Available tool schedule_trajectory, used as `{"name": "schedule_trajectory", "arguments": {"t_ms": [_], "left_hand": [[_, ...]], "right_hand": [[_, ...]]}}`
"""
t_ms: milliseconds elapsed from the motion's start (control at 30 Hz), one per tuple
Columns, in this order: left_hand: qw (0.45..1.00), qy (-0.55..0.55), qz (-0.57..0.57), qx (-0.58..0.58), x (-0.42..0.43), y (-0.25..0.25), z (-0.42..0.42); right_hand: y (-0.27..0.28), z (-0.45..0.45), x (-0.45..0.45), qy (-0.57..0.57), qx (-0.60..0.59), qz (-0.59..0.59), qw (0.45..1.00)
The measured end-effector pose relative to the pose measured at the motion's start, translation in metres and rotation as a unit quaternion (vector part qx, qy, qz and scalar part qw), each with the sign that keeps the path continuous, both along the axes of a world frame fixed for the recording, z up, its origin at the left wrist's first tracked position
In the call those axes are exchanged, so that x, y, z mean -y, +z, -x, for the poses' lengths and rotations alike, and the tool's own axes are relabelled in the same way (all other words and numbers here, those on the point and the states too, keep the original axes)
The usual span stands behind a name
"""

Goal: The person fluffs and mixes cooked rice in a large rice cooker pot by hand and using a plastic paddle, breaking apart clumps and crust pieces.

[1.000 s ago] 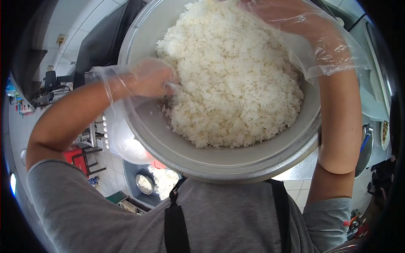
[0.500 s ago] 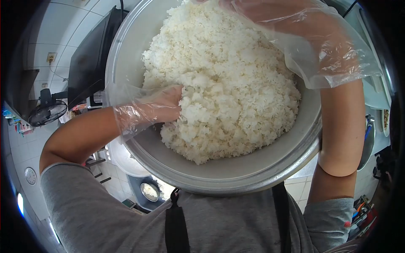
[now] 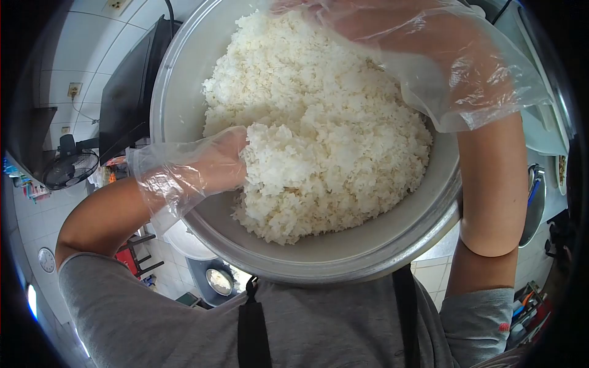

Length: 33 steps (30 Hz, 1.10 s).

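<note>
A wide metal pot (image 3: 392, 250) filled with white cooked rice (image 3: 343, 92) is right in front of me. My left hand (image 3: 226, 158), in a clear plastic glove, is at the left side of the rice. Its fingers are buried under a clump, so their grip is hidden. My right hand (image 3: 362, 21), also in a loose clear glove, reaches across the top of the pot and lies along the far side of the rice. Its fingers look stretched out, though the frame's top edge cuts off part of them.
Below the pot at left, a small round container (image 3: 219, 281) with pale contents sits on a dark surface. A black fan (image 3: 70, 165) and a large dark panel (image 3: 126, 86) are on the left. At right are a pale tray (image 3: 543, 132) and a rounded metal item (image 3: 535, 205).
My left hand has moved left and slightly down, and the rice over its fingers has shifted and broken up. My right hand has shifted slightly left.
</note>
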<state>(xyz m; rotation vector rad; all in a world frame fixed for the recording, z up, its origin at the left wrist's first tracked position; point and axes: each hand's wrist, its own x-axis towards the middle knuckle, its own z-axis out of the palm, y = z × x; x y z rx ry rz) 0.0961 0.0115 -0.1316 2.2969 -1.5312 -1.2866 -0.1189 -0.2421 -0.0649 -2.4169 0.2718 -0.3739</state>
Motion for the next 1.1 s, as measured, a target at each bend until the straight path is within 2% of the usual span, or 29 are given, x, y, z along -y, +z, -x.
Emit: {"name": "schedule_trajectory", "arguments": {"t_ms": [100,200,267,333,367,400,467,533,600,667,800,933,1000,1067,1100], "left_hand": [[0.999,0.024,-0.001,-0.045,0.000,0.001,0.003],[0.999,-0.009,0.028,-0.044,-0.006,0.000,0.001],[0.998,0.045,0.011,-0.051,-0.005,0.010,0.010],[0.974,0.203,-0.051,-0.091,0.011,0.051,0.048],[0.997,0.077,-0.018,-0.023,0.004,0.041,0.039],[0.998,-0.050,0.016,0.046,-0.007,0.023,0.021],[0.933,-0.299,0.076,0.184,-0.012,0.018,0.010],[0.947,-0.272,0.079,0.154,-0.008,0.025,0.020],[0.990,-0.129,0.032,0.052,0.001,0.034,0.035],[1.000,-0.008,-0.006,-0.022,0.010,0.040,0.048],[0.996,0.030,-0.022,-0.082,0.022,0.049,0.060],[0.997,-0.021,-0.018,-0.076,0.024,0.055,0.068],[0.994,-0.101,0.033,-0.012,0.009,0.054,0.068],[0.942,-0.283,0.139,0.117,0.001,0.068,0.065],[0.934,-0.305,0.121,0.138,0.001,0.077,0.070]], "right_hand": [[-0.002,-0.002,0.003,0.008,0.002,-0.002,1.000],[-0.005,-0.005,0.002,0.021,0.008,-0.003,1.000],[-0.006,-0.006,0.004,0.029,0.010,-0.005,1.000],[-0.009,-0.008,0.005,0.041,0.009,-0.008,0.999],[-0.010,-0.011,0.004,0.047,0.008,-0.010,0.999],[-0.012,-0.012,0.005,0.054,0.007,-0.012,0.998],[-0.015,-0.014,0.005,0.066,0.007,-0.013,0.998],[-0.019,-0.019,0.008,0.081,0.006,-0.018,0.996],[-0.023,-0.024,0.010,0.100,0.005,-0.022,0.995],[-0.027,-0.029,0.008,0.116,0.007,-0.025,0.993],[-0.036,-0.039,0.017,0.148,0.005,-0.028,0.989],[-0.041,-0.050,0.019,0.168,0.010,-0.030,0.985],[-0.042,-0.053,0.020,0.176,0.007,-0.024,0.984],[-0.041,-0.054,0.021,0.182,0.002,-0.011,0.983],[-0.039,-0.053,0.020,0.184,-0.001,-0.001,0.983]]}}
